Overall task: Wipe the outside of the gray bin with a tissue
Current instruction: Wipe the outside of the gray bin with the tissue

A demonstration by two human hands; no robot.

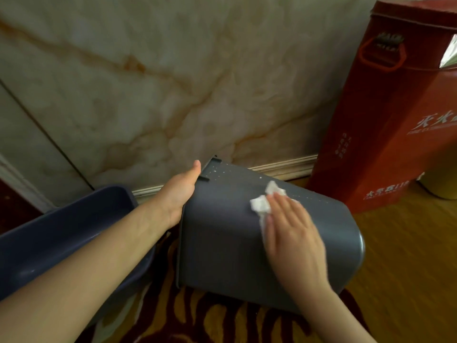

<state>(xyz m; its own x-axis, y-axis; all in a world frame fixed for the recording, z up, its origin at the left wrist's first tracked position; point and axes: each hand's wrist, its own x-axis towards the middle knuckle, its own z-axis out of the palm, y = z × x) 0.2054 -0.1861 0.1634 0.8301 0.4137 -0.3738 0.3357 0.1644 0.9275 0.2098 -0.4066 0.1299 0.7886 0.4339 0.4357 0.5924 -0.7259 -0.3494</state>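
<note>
The gray plastic bin [222, 238], rectangular with rounded corners, lies tipped on its side on the patterned red and yellow carpet [210, 323], its open mouth turned toward the left and its base toward the right. A crumpled white tissue [262, 204] is pressed against the upturned side wall, near the far edge, under the fingers of the right hand [294, 233], which lies flat and spread on the plastic, pinning the tissue rather than clenching it. The left hand [178, 194] grips the bin's rim at the mouth, thumb over the outer edge, steadying it.

Small pale specks show on the wall beyond the tissue, toward the rim, so that strip looks unwiped. The broad near face appears clean, though I cannot tell whether it has been wiped. The underside and base sides are hidden; I judge the job partly done at most.

A dark blue plastic tub [61, 238] sits just beside the mouth, and a tall red fire-extinguisher box [385, 125] stands against the marble-patterned wall [148, 82].
</note>
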